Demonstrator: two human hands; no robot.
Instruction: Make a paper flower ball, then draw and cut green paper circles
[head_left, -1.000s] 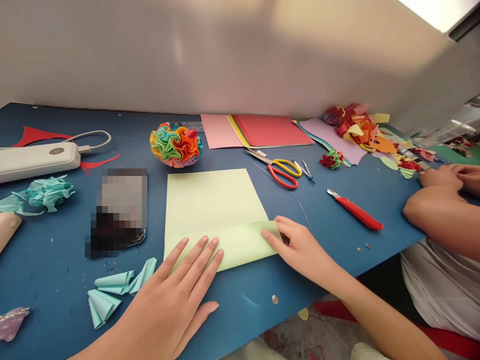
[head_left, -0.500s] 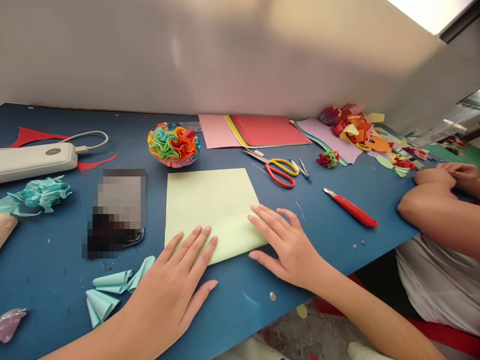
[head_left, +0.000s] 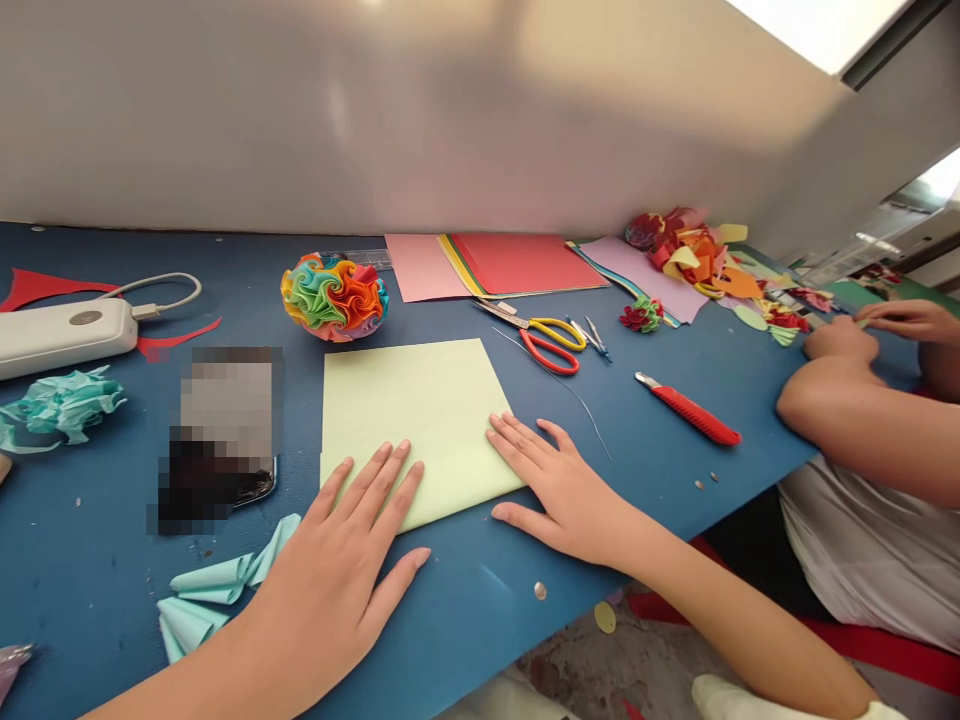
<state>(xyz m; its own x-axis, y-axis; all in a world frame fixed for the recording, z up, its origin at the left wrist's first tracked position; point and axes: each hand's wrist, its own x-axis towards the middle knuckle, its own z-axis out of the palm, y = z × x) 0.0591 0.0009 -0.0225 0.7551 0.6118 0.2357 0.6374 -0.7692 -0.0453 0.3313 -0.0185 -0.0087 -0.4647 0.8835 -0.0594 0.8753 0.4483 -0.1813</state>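
A pale green sheet of paper (head_left: 412, 410), folded along its near edge, lies on the blue table (head_left: 465, 600). My left hand (head_left: 345, 570) rests flat with fingers stretched over the sheet's near left part. At the near right corner, the fingertips of my right hand (head_left: 566, 490) press on the paper, its thumb spread apart on the table. Nothing is gripped in either hand. Beyond the sheet stand a multicoloured ruffled paper ball (head_left: 336, 298) and scissors (head_left: 551, 345) with red and yellow handles. A red utility knife (head_left: 694, 412) lies to the right.
Coloured paper sheets (head_left: 532, 265) lie by the wall. Left are a phone (head_left: 259, 485), a white power bank (head_left: 60, 335), crumpled teal paper (head_left: 67, 400) and folded teal pieces (head_left: 191, 620). A wire (head_left: 577, 400) lies near my right hand. Another person's arm (head_left: 862, 420) rests at the right edge.
The view has shifted slightly, so the table things sit a little further left. Both my hands stay flat on the paper. The other person's hand at right has lifted a little.
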